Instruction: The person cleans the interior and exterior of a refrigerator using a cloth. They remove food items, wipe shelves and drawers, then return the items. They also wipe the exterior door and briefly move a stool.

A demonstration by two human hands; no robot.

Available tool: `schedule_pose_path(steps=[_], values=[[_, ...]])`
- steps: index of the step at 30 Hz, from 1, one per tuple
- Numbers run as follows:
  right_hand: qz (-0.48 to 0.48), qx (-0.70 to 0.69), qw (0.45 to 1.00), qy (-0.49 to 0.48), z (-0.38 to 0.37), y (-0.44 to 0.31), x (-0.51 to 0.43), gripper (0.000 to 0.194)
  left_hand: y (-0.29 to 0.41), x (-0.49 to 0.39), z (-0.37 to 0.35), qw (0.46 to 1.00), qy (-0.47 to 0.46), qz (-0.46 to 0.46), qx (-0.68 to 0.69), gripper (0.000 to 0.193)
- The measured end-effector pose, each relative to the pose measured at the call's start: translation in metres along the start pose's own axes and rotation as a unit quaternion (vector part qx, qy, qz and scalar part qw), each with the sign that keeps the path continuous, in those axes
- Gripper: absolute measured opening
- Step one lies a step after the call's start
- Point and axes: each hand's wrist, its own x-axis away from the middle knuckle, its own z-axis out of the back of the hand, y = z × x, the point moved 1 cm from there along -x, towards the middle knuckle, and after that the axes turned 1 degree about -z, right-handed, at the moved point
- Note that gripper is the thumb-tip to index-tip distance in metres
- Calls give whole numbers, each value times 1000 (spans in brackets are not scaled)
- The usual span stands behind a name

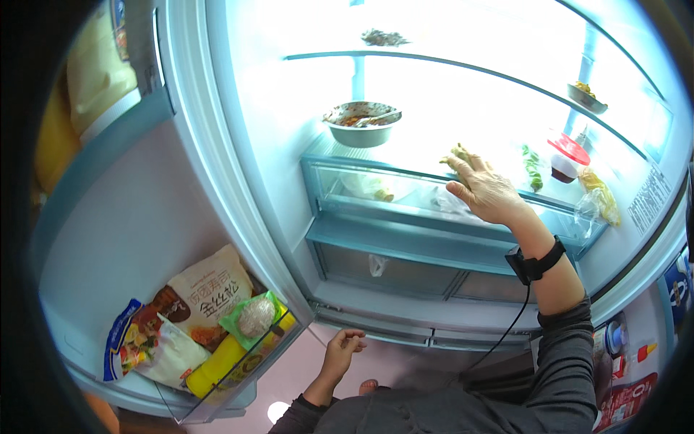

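Note:
My right hand (485, 190) reaches into the lit refrigerator, its thumb and fingers around a knobbly yellowish-green piece of food (456, 157) that looks like ginger root. Both are at the front edge of the glass shelf (417, 157) above a clear drawer (347, 190); part of the piece hides behind the fingers. Low in front of my body, my left hand (344, 352) hangs free with loosely bent fingers and nothing visible in it. To the left on that shelf stands a metal bowl (362, 135) of dark reddish food with a spoon (379, 116) in it.
Right on the shelf are green vegetables (532, 168), a red-lidded container (568, 152) and a yellow bagged item (602, 195). A small bowl (588, 100) sits higher. The open left door's bin (238, 374) holds food packages (209, 293). A black cable (504, 336) trails from the right wrist strap.

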Motion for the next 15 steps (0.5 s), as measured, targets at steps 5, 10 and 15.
schedule_pose_path(steps=[5,10,15], values=[[37,-49,994,-89,10,18,-7,61,1,-14,-7,1000,-16,1,5,20],[13,-56,978,-200,9,47,-44,76,1,-29,-9,999,-24,19,14,19],[-46,4,960,-278,-3,65,-92,82,-1,-43,-6,999,-16,30,31,17]])
